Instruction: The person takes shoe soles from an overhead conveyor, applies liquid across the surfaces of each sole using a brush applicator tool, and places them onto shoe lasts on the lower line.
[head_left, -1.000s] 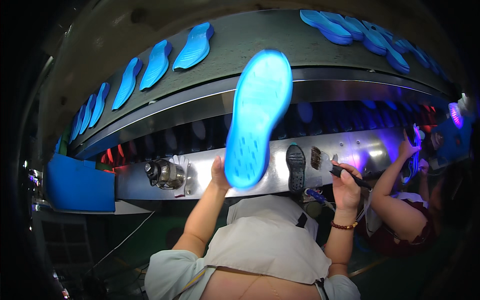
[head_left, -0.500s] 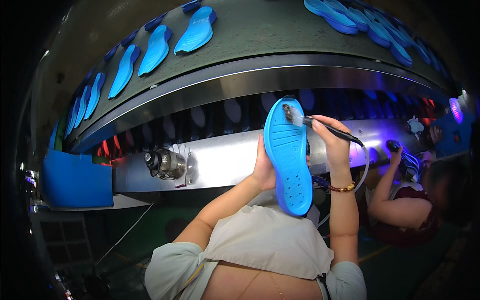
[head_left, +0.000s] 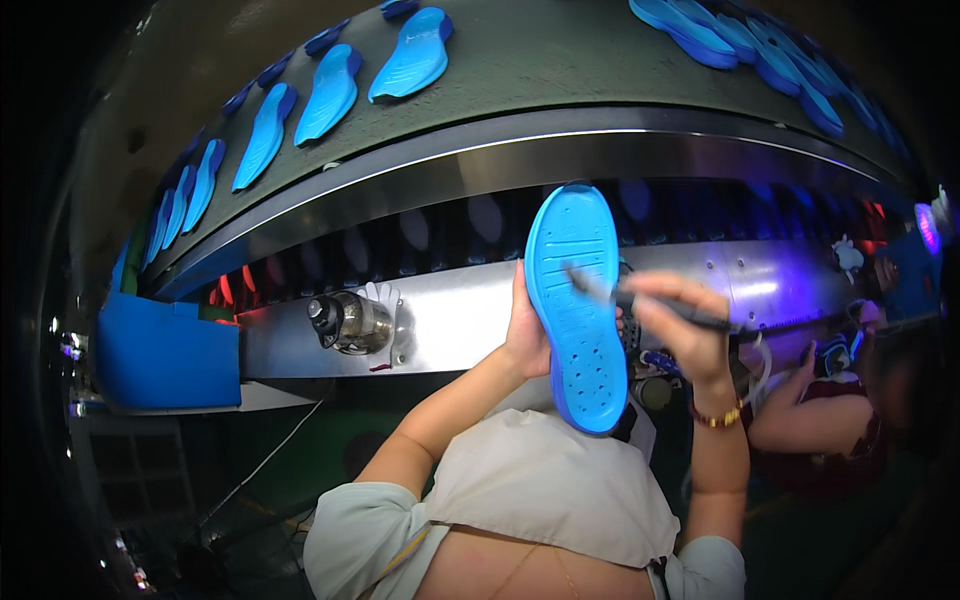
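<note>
Blue sole (head_left: 580,345): held up near the person's pale apron (head_left: 545,480), at the metal desk (head_left: 455,310), grooved, holed face showing.
Left-hand grip (head_left: 530,335): clamped on the sole from its left edge, fingertips (head_left: 619,319) peeking past the right.
Right-hand grip (head_left: 690,330): closed on a black-handled brush (head_left: 655,307), blurred; bristles at the sole's upper half, contact I can't tell.
Bottle (head_left: 360,325): dark-capped, on the desk's left, white glove (head_left: 385,300) just beside.
Dark belt (head_left: 520,75): more soles (head_left: 328,95), beyond the desk.
</note>
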